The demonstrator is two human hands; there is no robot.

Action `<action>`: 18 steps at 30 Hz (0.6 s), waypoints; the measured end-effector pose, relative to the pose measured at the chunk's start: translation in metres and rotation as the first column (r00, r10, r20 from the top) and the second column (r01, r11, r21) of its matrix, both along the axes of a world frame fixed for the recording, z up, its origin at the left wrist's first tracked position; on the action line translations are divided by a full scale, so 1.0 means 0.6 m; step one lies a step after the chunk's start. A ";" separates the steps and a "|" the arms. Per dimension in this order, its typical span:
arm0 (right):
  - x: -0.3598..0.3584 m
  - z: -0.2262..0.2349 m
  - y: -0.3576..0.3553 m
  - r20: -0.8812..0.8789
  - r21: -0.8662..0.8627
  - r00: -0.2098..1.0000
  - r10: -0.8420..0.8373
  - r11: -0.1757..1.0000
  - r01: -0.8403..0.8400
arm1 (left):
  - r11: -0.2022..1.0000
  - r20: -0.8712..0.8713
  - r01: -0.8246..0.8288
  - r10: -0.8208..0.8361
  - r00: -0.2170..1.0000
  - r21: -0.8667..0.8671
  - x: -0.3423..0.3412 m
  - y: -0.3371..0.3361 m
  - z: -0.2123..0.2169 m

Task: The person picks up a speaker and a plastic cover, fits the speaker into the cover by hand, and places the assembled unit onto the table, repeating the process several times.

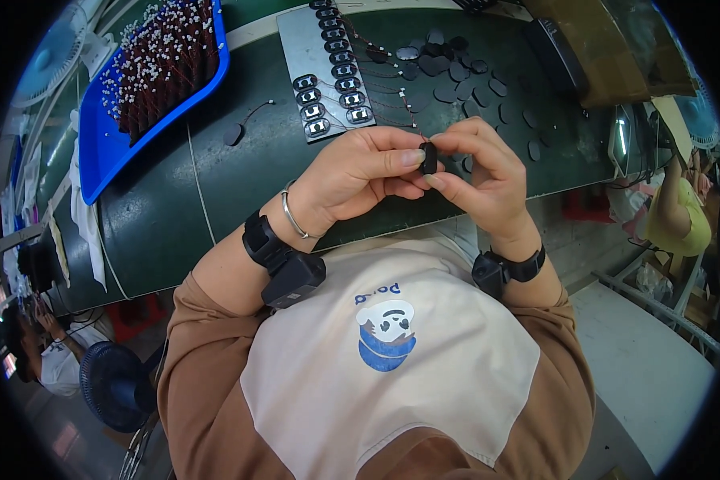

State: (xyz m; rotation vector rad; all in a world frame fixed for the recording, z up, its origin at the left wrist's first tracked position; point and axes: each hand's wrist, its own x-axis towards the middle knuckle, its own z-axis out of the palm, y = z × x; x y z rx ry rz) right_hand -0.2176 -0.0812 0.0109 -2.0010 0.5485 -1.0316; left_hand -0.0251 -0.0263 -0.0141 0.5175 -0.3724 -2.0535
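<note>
A small black oval speaker (430,158) is held on edge between my two hands, above the front part of the bench. My left hand (368,166) pinches it from the left with thumb and fingers. From the right, my right hand (488,164) grips it with the index finger at its top and the thumb lower down. Just beyond my hands lies a metal plate (306,48) with rows of small black-and-silver oval speakers (346,70). Thin dark wires with white connectors (402,94) trail from them. Loose black oval pads (456,70) are scattered right of the plate.
A blue tray (96,160) at the far left holds many wired parts with white connectors. One wired black oval part (234,134) lies alone on the green bench (256,184). A black box-like object (556,56) and a cardboard box (616,72) stand at the back right.
</note>
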 end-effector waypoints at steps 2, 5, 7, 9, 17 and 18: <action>0.000 -0.001 0.000 0.002 0.001 1.000 0.000 1.000 0.000 | 1.000 0.005 -0.003 0.003 1.000 0.004 0.000 0.000 0.000; 0.000 -0.001 0.001 0.007 0.001 1.000 0.000 1.000 0.000 | 1.000 0.021 -0.005 0.005 1.000 0.002 -0.001 0.000 -0.001; 0.000 0.001 0.001 0.001 0.001 1.000 -0.001 1.000 0.001 | 1.000 0.029 -0.006 0.006 1.000 0.000 -0.001 0.000 -0.001; 0.000 0.001 0.002 -0.002 0.000 1.000 0.000 1.000 0.000 | 1.000 0.025 -0.004 0.004 1.000 0.000 -0.002 0.000 -0.001; 0.000 0.005 0.005 -0.050 -0.060 0.999 -0.018 0.998 0.015 | 1.000 0.018 -0.002 0.002 1.000 -0.003 0.001 0.000 0.002; 0.000 0.003 0.005 -0.044 -0.058 0.999 -0.020 0.998 0.018 | 1.000 0.019 -0.004 0.004 1.000 -0.003 0.000 0.000 0.003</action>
